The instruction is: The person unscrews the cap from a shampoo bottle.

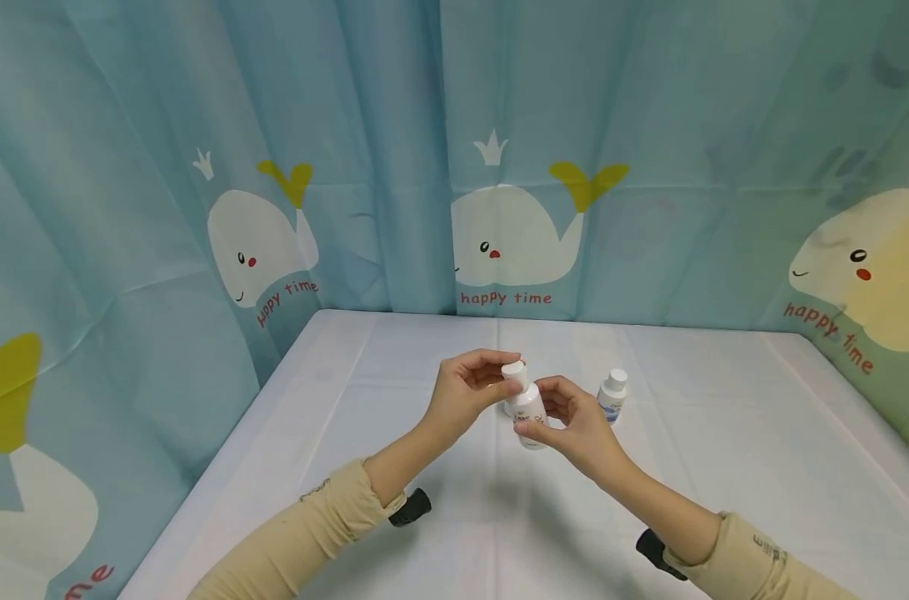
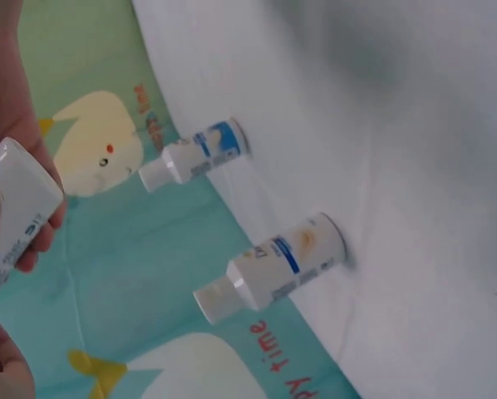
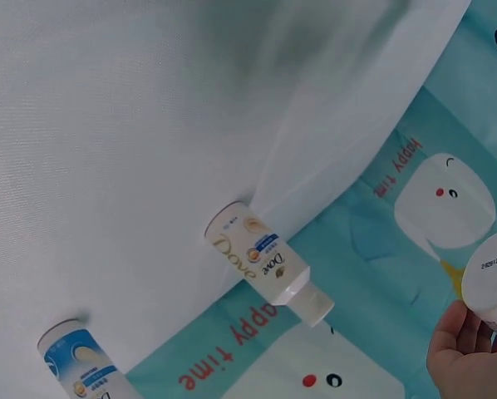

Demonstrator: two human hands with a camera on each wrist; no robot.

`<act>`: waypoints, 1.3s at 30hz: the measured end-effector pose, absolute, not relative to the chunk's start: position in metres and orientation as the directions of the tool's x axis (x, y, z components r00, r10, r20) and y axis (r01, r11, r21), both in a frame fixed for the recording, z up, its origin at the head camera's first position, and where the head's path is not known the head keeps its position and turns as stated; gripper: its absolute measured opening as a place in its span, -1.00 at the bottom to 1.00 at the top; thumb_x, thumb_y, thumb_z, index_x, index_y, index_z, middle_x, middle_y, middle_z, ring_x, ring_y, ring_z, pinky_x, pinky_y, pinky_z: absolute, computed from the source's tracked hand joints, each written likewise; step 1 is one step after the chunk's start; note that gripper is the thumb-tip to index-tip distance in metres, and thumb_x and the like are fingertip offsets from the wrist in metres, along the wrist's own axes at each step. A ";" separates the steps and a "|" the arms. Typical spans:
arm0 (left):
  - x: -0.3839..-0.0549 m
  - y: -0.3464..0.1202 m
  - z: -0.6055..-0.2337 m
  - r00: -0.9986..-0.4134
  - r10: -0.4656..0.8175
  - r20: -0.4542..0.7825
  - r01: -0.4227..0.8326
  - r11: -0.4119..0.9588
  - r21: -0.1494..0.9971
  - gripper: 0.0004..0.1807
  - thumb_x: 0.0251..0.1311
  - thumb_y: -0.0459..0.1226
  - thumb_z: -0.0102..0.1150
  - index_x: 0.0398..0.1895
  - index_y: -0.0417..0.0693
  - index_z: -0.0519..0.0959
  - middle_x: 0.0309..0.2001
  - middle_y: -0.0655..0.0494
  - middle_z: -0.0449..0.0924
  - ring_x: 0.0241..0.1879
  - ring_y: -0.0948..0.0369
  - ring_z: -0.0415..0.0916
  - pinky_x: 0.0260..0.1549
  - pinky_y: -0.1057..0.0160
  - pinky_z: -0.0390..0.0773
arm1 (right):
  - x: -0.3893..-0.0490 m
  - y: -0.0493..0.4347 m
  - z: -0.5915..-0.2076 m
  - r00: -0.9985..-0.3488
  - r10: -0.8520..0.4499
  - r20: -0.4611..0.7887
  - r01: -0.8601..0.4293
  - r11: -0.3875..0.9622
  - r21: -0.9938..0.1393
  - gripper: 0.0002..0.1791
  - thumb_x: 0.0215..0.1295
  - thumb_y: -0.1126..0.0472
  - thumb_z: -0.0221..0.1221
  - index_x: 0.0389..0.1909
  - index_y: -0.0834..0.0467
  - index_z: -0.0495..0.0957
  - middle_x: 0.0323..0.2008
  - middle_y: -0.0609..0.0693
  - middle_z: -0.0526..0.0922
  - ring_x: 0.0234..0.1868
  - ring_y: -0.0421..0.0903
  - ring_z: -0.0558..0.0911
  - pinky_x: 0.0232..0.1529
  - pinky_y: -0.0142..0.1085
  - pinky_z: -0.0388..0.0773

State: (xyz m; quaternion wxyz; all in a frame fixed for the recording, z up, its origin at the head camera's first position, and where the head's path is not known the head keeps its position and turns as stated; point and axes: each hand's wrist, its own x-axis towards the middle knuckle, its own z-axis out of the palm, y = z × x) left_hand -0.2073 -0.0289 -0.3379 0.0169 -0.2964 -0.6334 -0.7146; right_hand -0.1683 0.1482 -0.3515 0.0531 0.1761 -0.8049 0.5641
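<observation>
A small white Dove bottle [image 1: 527,408] is held up over the table between both hands. My left hand [image 1: 460,390] pinches its white cap [image 1: 514,372] between thumb and fingers. Lower down, my right hand [image 1: 585,427] grips the bottle's body with the thumb across the front label. In the right wrist view the round base of this held bottle [image 3: 489,270] faces the camera. A second Dove bottle [image 3: 258,253], with a gold swirl and blue stripe, stands capped on the table, mostly hidden behind the held one in the head view.
To the right of my right hand stands a capped Dove bottle with a blue label [image 1: 611,398]. All this is over a table with a white cloth [image 1: 394,375]. Blue curtains [image 1: 394,167] printed with whales close in the back and sides.
</observation>
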 end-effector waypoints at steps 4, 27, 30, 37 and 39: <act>-0.207 -0.025 -0.337 -0.838 0.324 0.439 0.394 -0.197 0.898 -0.62 0.03 -0.45 0.32 -0.11 -0.47 0.45 -0.20 0.02 0.54 -0.24 0.36 0.47 -0.17 0.47 0.56 | -0.168 0.146 -0.351 -0.930 -0.226 0.290 -0.350 0.304 -0.886 -0.57 0.07 0.33 0.34 -0.05 0.34 0.44 -0.10 0.23 0.63 -0.16 -0.36 0.57 -0.04 -0.53 0.52; -0.208 -0.034 -0.341 -0.742 0.537 0.401 0.331 -0.227 0.916 -0.07 0.16 0.24 -0.01 0.40 -0.24 0.14 0.43 -0.12 0.12 0.42 0.03 0.09 0.34 0.06 0.24 | -0.167 0.145 -0.349 -0.942 -0.210 0.264 -0.321 0.319 -0.892 -0.56 0.08 0.31 0.34 -0.03 0.34 0.44 -0.09 0.21 0.63 -0.14 -0.31 0.57 -0.03 -0.51 0.51; -0.208 -0.040 -0.339 -0.706 0.589 0.392 0.316 -0.233 0.920 -0.16 0.28 0.16 -0.08 0.42 -0.23 0.10 0.45 -0.11 0.07 0.45 0.06 0.02 0.37 -0.02 0.15 | -0.167 0.147 -0.350 -0.942 -0.213 0.260 -0.319 0.323 -0.891 -0.56 0.09 0.30 0.33 -0.03 0.33 0.44 -0.07 0.20 0.63 -0.13 -0.31 0.57 -0.01 -0.50 0.50; -0.210 -0.042 -0.335 -0.683 0.612 0.399 0.345 -0.211 0.914 -0.40 0.39 -0.14 -0.08 0.39 -0.25 0.15 0.40 -0.14 0.17 0.41 0.06 0.13 0.35 0.13 0.23 | -0.169 0.147 -0.347 -0.934 -0.223 0.280 -0.340 0.311 -0.888 -0.57 0.09 0.31 0.33 -0.02 0.33 0.44 -0.08 0.21 0.63 -0.14 -0.34 0.57 -0.02 -0.50 0.51; -0.209 -0.042 -0.335 -0.697 0.592 0.406 0.350 -0.213 0.912 -0.45 0.38 -0.22 -0.05 0.36 -0.27 0.20 0.36 -0.18 0.23 0.36 0.07 0.23 0.31 0.17 0.31 | -0.168 0.147 -0.347 -0.937 -0.221 0.271 -0.331 0.313 -0.890 -0.56 0.09 0.31 0.33 -0.03 0.33 0.44 -0.08 0.21 0.63 -0.14 -0.33 0.57 -0.02 -0.50 0.51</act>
